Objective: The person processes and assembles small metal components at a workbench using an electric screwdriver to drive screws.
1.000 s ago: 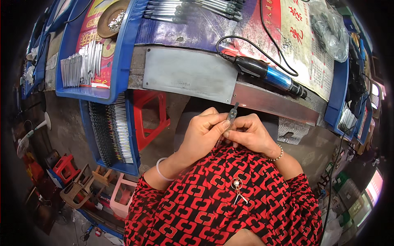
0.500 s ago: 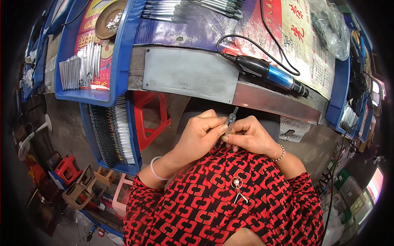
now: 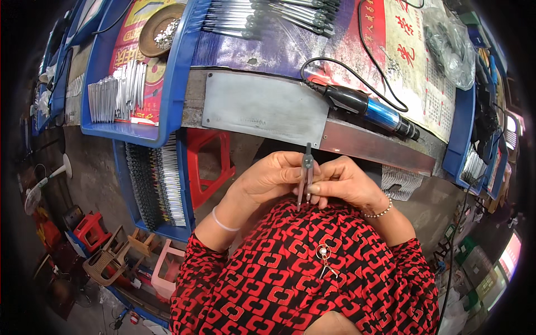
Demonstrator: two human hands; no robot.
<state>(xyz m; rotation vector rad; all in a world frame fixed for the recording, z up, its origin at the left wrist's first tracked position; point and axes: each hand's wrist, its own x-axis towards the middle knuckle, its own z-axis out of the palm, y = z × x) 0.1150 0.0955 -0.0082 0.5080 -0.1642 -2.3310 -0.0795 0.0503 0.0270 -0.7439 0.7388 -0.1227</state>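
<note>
- The bench [image 3: 357,146] runs across the top, a grey metal plate [image 3: 262,109] fixed to its front edge.
- A blue and black electric screwdriver [image 3: 368,109] with its black cord lies near that edge.
- Blue trays [image 3: 106,125] of metal parts sit at the left end.
- A red printed sheet [image 3: 391,39] covers the right part.

compass [image 3: 306,177]: grey metal, in my grip
my top [image 3: 312,290]: red with a black chain-link pattern
bracelet [image 3: 379,211]: pale beads
wristband [image 3: 223,222]: white
trays [image 3: 100,72]: blue
power tool [image 3: 368,107]: black and blue
stool [image 3: 209,162]: red
plate on surface [image 3: 262,109]: dull grey
</note>
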